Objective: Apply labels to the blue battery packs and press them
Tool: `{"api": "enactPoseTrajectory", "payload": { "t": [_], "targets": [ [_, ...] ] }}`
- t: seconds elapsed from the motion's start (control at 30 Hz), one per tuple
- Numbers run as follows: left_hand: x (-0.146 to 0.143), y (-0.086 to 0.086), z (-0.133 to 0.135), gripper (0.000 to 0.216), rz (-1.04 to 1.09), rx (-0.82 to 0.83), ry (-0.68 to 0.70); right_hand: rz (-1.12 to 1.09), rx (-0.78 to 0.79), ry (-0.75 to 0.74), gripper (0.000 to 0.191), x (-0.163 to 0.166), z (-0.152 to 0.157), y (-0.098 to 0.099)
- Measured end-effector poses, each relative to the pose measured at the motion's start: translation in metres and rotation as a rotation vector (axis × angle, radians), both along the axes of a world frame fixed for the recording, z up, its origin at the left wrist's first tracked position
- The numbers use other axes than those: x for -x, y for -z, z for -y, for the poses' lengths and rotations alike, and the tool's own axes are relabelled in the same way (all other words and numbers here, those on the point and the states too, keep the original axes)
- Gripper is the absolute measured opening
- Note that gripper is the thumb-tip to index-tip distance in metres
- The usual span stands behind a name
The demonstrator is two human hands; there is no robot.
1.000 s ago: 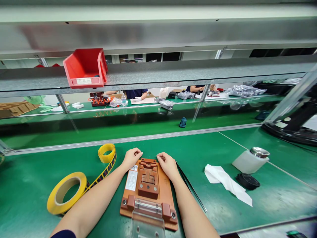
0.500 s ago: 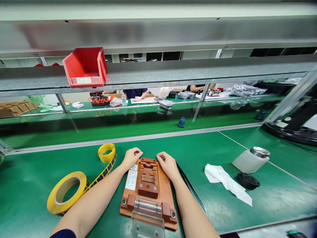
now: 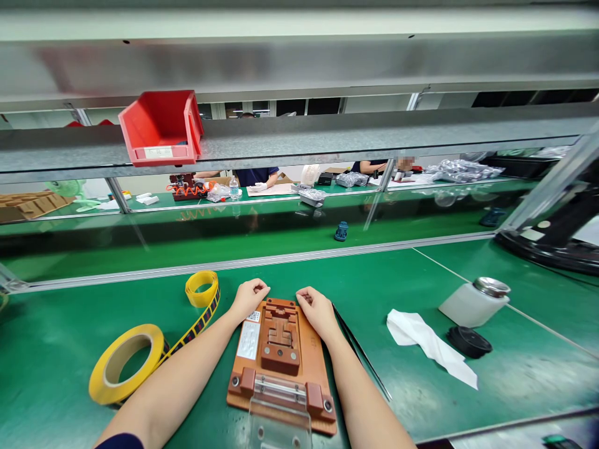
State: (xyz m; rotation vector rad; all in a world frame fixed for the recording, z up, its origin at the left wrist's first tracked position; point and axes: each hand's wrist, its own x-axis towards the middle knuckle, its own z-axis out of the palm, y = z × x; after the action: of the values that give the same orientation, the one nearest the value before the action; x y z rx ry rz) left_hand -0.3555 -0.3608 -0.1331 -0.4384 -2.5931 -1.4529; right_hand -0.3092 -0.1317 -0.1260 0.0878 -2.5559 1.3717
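- The red bin (image 3: 161, 128) sits on the overhead shelf. Its inside is hidden from here, and its white front label is too small to read.
- A white bottle (image 3: 470, 304) with a metal top stands toward the table's (image 3: 56, 324) right edge. A black lid (image 3: 468, 342) and a white cloth (image 3: 428, 346) lie just beside it.
- The orange fixture (image 3: 281, 358) lies at the middle of the table's near edge. It carries a white label (image 3: 248, 340) and a small code sticker (image 3: 253, 317), neither readable.
- The left hand (image 3: 248, 298) and right hand (image 3: 316, 308) are apart with fingers curled in, each resting on a far corner of the fixture.
- A yellow tape roll (image 3: 124, 362) lies toward the near left corner.
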Motion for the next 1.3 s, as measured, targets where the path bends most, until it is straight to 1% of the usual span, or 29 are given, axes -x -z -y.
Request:
{"api": "enactPoseTrajectory", "payload": {
  "t": [1.3],
  "targets": [
    [-0.0001, 0.0001, -0.0005, 0.027, -0.007, -0.011, -0.01, -0.012, 0.032, 0.005, 0.02, 0.0007, -0.0002, 0.0016]
  ]
}}
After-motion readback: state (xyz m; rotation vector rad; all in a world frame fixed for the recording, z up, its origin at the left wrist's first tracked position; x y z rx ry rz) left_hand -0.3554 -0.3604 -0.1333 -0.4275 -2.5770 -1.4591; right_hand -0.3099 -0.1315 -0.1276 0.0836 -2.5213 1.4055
